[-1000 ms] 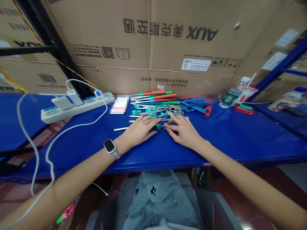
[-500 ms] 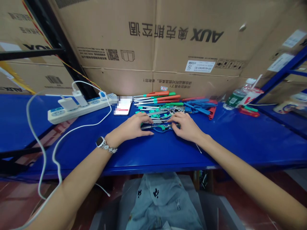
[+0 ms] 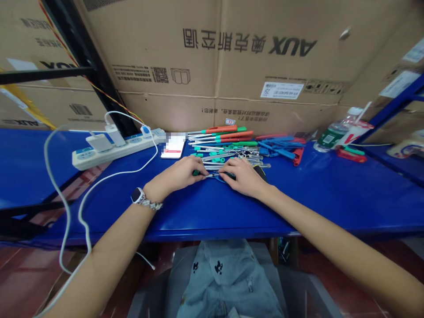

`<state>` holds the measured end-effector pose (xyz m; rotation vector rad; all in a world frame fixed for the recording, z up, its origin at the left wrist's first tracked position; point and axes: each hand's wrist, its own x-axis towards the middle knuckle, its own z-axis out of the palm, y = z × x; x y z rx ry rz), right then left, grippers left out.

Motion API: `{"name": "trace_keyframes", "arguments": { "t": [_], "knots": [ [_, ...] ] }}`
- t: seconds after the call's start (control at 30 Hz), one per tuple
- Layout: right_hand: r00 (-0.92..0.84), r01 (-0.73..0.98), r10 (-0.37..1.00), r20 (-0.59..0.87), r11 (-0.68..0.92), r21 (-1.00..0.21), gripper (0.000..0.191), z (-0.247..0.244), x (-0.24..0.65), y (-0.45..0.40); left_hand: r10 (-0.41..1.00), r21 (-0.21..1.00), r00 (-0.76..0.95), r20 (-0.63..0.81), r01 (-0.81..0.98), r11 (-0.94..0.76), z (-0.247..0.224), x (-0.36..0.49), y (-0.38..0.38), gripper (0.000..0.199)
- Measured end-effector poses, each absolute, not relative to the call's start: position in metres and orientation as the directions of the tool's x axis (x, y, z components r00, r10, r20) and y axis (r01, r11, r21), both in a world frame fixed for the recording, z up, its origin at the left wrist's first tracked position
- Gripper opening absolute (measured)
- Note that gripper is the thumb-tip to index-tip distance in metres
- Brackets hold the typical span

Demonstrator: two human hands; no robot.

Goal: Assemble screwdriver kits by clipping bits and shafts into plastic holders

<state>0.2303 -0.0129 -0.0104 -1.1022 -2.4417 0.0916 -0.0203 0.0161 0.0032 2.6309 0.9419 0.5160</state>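
My left hand (image 3: 185, 172) is closed in a pinch on the left end of a thin silver piece (image 3: 211, 176), with a dark green part showing at its fingers. From the other side, my right hand (image 3: 240, 176) pinches close to the same piece; its fingers hide most of what they grip. A black and yellow handle-like object (image 3: 260, 172) sticks out behind the right hand. Just beyond lie loose metal tubes (image 3: 212, 166) and small green parts (image 3: 222, 160). Farther back are several orange long-necked lighters (image 3: 235, 134) with silver tubes.
Blue and red plastic pieces (image 3: 281, 145) are heaped right of the lighters. A phone (image 3: 173, 145) and a white power strip (image 3: 124, 149) lie left, with a white cable on the blue table (image 3: 298, 198). A bottle (image 3: 331, 134) and a cup stand right. Cardboard (image 3: 215, 57) walls the back.
My hands have drawn closer together, the right one moving left. Fingers that were spread over the parts are now pinched around the thin silver piece. The black and yellow object has come into sight.
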Motion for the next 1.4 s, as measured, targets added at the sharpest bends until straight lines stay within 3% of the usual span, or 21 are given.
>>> {"name": "trace_keyframes", "arguments": {
  "t": [0.2,0.67,0.8,1.0,1.23,1.4],
  "knots": [
    [-0.584,0.602,0.684,0.437,0.726,-0.331,0.02,-0.026,0.232,-0.008,0.657,0.374,0.718,0.231,0.558,-0.741,0.002,-0.019,0.014,0.016],
    [-0.57,0.611,0.706,0.421,0.706,-0.357,0.018,-0.026,0.229,-0.01,0.662,0.36,0.711,0.236,0.569,-0.739,0.0,-0.016,0.013,0.014],
    [-0.507,0.61,0.715,0.481,0.692,-0.387,0.016,-0.02,0.229,-0.011,0.669,0.354,0.669,0.324,0.57,-0.742,0.006,-0.016,0.01,0.018],
    [-0.401,0.717,0.761,0.509,0.607,-0.343,0.015,-0.007,0.237,0.006,0.666,0.379,0.569,0.482,0.55,-0.744,0.014,-0.019,0.012,0.021],
    [-0.369,0.77,0.805,0.464,0.545,-0.333,0.015,0.007,0.251,0.013,0.668,0.407,0.545,0.507,0.531,-0.743,0.013,-0.016,0.012,0.021],
    [-0.296,0.8,0.829,0.474,0.487,-0.352,0.016,0.003,0.287,0.004,0.613,0.34,0.631,0.476,0.511,-0.79,0.016,0.003,0.017,0.023]
  ]
}}
